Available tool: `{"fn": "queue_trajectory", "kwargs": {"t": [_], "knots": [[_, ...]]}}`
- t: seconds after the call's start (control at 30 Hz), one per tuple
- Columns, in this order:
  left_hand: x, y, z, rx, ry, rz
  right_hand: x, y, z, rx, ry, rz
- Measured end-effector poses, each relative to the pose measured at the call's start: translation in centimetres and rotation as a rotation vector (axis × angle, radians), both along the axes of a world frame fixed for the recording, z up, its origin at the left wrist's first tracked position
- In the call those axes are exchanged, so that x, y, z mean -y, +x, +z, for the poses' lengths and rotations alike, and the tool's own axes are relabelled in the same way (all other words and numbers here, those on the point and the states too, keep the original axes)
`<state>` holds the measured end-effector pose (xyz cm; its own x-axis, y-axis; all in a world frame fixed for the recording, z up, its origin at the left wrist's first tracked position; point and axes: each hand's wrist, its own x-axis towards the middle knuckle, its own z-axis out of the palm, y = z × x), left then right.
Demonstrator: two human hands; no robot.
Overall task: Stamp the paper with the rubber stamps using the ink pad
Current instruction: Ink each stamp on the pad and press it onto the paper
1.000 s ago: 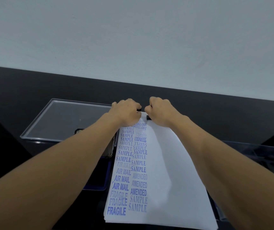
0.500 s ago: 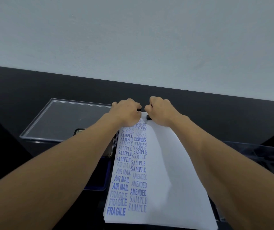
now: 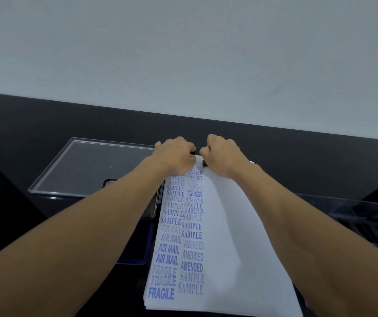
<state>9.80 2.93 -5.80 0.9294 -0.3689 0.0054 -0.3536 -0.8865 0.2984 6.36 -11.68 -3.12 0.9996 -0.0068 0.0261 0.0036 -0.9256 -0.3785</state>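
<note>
A white stack of paper (image 3: 229, 236) lies on the black table, its left side filled with two columns of blue stamped words such as SAMPLE, AIR MAIL, AMENDED and FRAGILE. At the paper's far edge my left hand (image 3: 175, 155) and my right hand (image 3: 221, 154) sit side by side with fingers curled, both gripping a small black rubber stamp (image 3: 199, 156) that shows only as dark slivers between them. The blue ink pad (image 3: 145, 239) lies left of the paper, mostly hidden under my left forearm.
A clear plastic lid (image 3: 87, 168) lies flat at the back left. A clear plastic box (image 3: 366, 216) with dark contents stands at the right edge. A small dark object (image 3: 109, 182) peeks out beside my left forearm. A pale wall rises behind the table.
</note>
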Motion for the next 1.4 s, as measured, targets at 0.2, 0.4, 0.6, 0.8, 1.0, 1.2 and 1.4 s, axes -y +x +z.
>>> {"fn": "queue_trajectory", "kwargs": {"t": [0.2, 0.4, 0.6, 0.8, 1.0, 1.2, 1.4], "knots": [[0.0, 0.0, 0.0, 0.002, 0.009, 0.005, 0.0, -0.1, 0.1, -0.005, 0.016, 0.004], [0.0, 0.0, 0.0, 0.007, 0.008, 0.003, -0.1, -1.1, -0.6, 0.073, -0.010, -0.010], [0.1, -0.1, 0.0, 0.004, 0.018, 0.003, -0.1, -0.5, -0.1, 0.029, -0.001, -0.027], [0.1, -0.1, 0.1, -0.009, 0.017, -0.001, -0.1, 0.0, 0.3, -0.017, 0.010, -0.019], [0.0, -0.3, 0.4, -0.024, 0.019, -0.002, -0.2, -1.2, -0.2, 0.039, -0.006, -0.026], [-0.1, -0.7, 0.9, -0.072, 0.040, 0.010, -0.4, -0.4, 0.3, -0.012, 0.010, -0.055], [-0.1, -2.2, 2.3, -0.092, 0.062, 0.025, -0.3, -0.6, 1.0, -0.076, 0.018, -0.041]]}}
